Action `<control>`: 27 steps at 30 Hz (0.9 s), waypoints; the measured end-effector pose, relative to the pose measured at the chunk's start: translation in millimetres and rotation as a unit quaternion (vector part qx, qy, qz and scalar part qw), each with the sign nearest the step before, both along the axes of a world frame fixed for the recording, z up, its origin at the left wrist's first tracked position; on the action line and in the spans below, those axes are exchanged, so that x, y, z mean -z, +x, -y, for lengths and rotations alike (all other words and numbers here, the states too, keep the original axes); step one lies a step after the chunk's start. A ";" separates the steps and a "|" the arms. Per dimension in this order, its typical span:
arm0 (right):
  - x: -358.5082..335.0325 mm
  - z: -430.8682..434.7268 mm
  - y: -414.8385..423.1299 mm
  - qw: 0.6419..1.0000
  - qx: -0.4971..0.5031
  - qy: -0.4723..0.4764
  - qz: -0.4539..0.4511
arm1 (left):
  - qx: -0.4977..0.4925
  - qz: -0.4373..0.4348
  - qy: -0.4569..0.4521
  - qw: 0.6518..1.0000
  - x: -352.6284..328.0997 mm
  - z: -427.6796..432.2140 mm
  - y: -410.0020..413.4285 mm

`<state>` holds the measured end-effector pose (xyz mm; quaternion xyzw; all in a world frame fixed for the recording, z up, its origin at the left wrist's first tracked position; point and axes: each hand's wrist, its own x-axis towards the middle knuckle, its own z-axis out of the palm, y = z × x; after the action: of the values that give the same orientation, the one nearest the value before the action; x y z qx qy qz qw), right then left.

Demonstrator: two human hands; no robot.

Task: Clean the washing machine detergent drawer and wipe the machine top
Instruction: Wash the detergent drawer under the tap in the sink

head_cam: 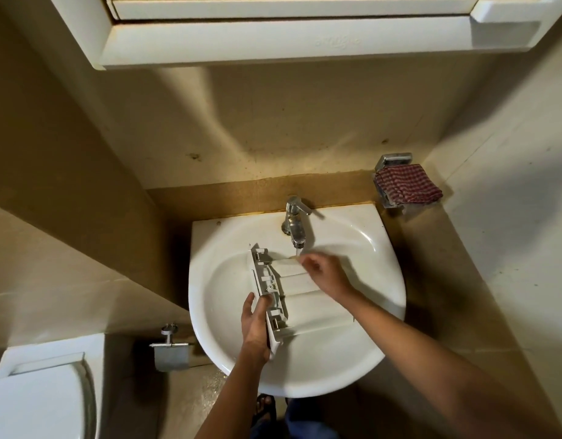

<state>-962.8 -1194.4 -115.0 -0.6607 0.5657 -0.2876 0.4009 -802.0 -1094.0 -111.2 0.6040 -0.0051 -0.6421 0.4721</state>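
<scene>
— Where is the detergent drawer [292, 293]?

— Over the white basin [368, 248], lifted in both hands, lying slantwise. Its front panel faces left and its ribbed body runs off to the right. The far end sits just under the tap [294, 223], and a thin stream of water [297, 248] falls onto that end.

— How does the left hand [256, 321] hold it?

— It grips the front panel near its lower end. The thumb [248, 304] lies along the outer face and the fingers [267, 301] curl round the panel's edge from the other side.

— And the right hand [325, 275]?

— It lies on top of the drawer's body, near the far end. Its fingers [308, 264] are bent, with the tips down on the plastic right beside the stream. I cannot tell whether they pinch the drawer or only press on it.

— What else is around?

— A red-and-white checked cloth [406, 183] lies folded on a metal holder [393, 160] fixed to the wall, up and to the right of the basin and well apart from the hands. A white cabinet [273, 36] hangs above. Down to the left stands a toilet [36, 397], with a metal paper holder [170, 353] between it and the basin.
</scene>
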 end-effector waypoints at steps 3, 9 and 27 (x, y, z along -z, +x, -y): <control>-19.5 31.8 21.1 0.874 0.179 0.298 0.339 | 0.007 0.002 0.000 1.000 -1.0 -0.7 0.0; -19.2 31.9 29.9 0.803 0.150 0.417 0.397 | 0.002 0.000 -0.001 1.000 -3.4 -0.6 0.2; 7.5 -68.5 32.5 0.930 -0.052 -0.030 -0.361 | 0.016 -0.001 0.002 1.000 -5.2 0.9 -1.7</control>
<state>-930.3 -1125.9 -122.5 -0.7604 0.6280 -0.0249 0.1638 -803.7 -1094.9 -105.9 0.6044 -0.0131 -0.6497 0.4610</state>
